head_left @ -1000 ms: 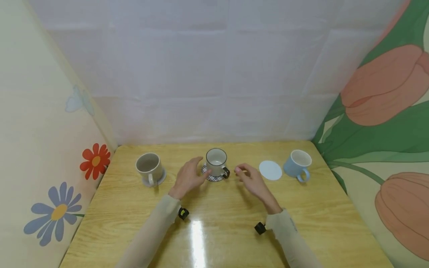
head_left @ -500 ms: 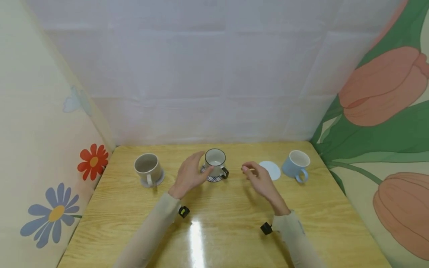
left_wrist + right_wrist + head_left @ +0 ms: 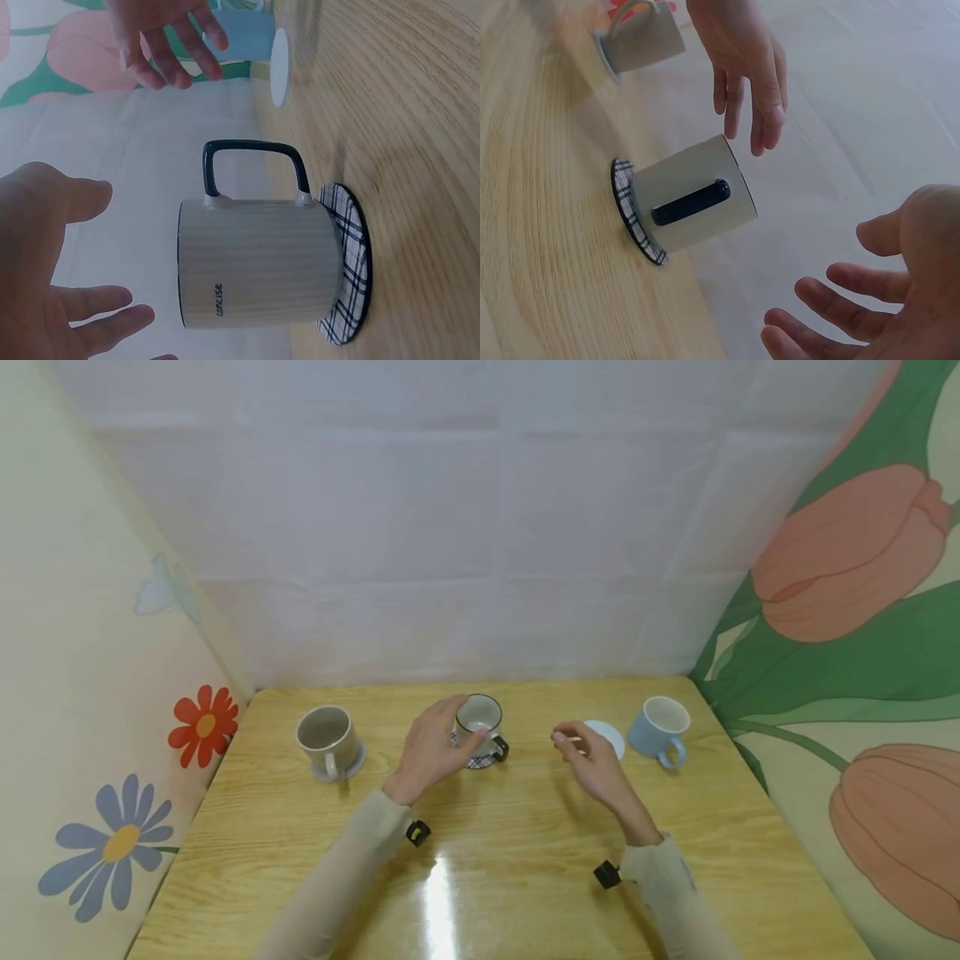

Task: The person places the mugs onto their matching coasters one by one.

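A pale grey mug [image 3: 259,262] with a dark rim and a dark handle stands upright on a round plaid coaster [image 3: 352,259] near the table's back middle. My left hand [image 3: 431,750] hovers just above and to the left of this mug, thumb and fingers spread apart. In the right wrist view its fingertips hang near the rim without touching it. My right hand [image 3: 597,770] is in the air to the right of the mug, fingers loosely bent and holding nothing. In the head view it partly covers a round white coaster [image 3: 611,739].
At the left, a beige mug [image 3: 328,739] stands on a light round coaster [image 3: 356,767]. A light blue mug [image 3: 657,728] stands at the right, on the wooden table [image 3: 510,868] itself. A white cloth [image 3: 450,527] hangs behind the table.
My right hand has drawn away to the right from the middle mug, toward the white coaster. My left hand has shifted slightly, covering more of the mug's left side. The mugs stay in place.
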### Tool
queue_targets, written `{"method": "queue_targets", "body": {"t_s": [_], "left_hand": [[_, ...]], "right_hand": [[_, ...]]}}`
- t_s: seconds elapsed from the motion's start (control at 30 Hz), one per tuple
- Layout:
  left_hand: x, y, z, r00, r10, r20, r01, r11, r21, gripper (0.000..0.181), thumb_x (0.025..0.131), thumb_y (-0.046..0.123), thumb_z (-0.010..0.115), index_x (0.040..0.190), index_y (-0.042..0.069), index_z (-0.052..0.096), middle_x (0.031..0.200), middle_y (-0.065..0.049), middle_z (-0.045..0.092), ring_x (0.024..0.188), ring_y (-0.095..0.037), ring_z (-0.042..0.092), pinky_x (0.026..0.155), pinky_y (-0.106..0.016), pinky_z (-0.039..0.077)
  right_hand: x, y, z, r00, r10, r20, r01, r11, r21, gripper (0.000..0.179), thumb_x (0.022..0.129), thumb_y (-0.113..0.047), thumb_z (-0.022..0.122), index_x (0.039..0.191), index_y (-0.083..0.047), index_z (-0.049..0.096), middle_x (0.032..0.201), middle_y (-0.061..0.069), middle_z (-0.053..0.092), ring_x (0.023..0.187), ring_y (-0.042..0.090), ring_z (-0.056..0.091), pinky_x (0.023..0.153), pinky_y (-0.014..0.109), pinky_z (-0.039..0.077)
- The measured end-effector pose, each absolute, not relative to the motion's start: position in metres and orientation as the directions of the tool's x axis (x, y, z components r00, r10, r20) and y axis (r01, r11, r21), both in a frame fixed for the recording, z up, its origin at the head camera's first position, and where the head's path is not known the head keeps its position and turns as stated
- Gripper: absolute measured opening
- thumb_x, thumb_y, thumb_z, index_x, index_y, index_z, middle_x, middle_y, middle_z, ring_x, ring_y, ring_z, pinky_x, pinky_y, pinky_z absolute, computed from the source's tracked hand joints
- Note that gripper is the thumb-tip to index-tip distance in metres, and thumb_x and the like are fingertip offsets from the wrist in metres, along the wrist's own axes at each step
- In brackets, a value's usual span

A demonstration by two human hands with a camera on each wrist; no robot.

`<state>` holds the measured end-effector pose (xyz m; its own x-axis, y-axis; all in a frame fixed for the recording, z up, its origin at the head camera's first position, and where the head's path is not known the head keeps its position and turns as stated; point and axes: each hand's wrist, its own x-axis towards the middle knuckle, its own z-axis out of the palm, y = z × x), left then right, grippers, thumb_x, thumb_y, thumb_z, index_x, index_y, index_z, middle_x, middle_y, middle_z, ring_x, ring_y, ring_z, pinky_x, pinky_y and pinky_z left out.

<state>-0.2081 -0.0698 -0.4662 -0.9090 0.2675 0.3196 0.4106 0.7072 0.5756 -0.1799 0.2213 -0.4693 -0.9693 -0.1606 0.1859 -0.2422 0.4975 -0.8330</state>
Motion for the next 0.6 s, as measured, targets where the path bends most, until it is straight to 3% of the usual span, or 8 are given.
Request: {"method": "queue_targets", "body": {"t_s": [0.23,0.47,0.6], "left_hand": [[-0.208,-0.060,-0.462,-0.906,0.275,0.321,0.417,0.703,0.576,0.067,0.099,0.043,0.076,0.150,0.005,0.058,0.148,-0.016,0.064,0.130,-0.037,0.064,0.111,-0.059,0.051],[-0.206,-0.054,-0.457,-0.906,0.283,0.315,0.419,0.707,0.570,0.068,0.100,0.047,0.072,0.151,0.005,0.057,0.153,-0.014,0.061,0.138,-0.037,0.060,0.114,-0.060,0.049],[-0.205,-0.050,-0.457,-0.890,0.307,0.338,0.452,0.689,0.566,0.066,0.101,0.048,0.069,0.151,0.005,0.058,0.151,-0.014,0.063,0.134,-0.035,0.063,0.112,-0.057,0.052]], "right_hand": [[-0.179,0.229,-0.466,-0.974,-0.123,0.190,-0.226,0.516,-0.826,0.033,0.113,-0.023,0.057,0.131,0.003,0.066,0.127,0.024,0.073,0.115,0.042,0.073,0.096,0.051,0.063],[-0.177,0.238,-0.460,-0.982,-0.101,0.160,-0.190,0.524,-0.830,0.037,0.113,-0.027,0.056,0.134,0.002,0.065,0.131,0.024,0.071,0.120,0.042,0.071,0.100,0.054,0.061],[-0.174,0.244,-0.457,-0.984,-0.094,0.152,-0.179,0.534,-0.826,0.039,0.114,-0.027,0.055,0.137,0.003,0.063,0.135,0.026,0.069,0.124,0.044,0.069,0.102,0.057,0.060]]}}
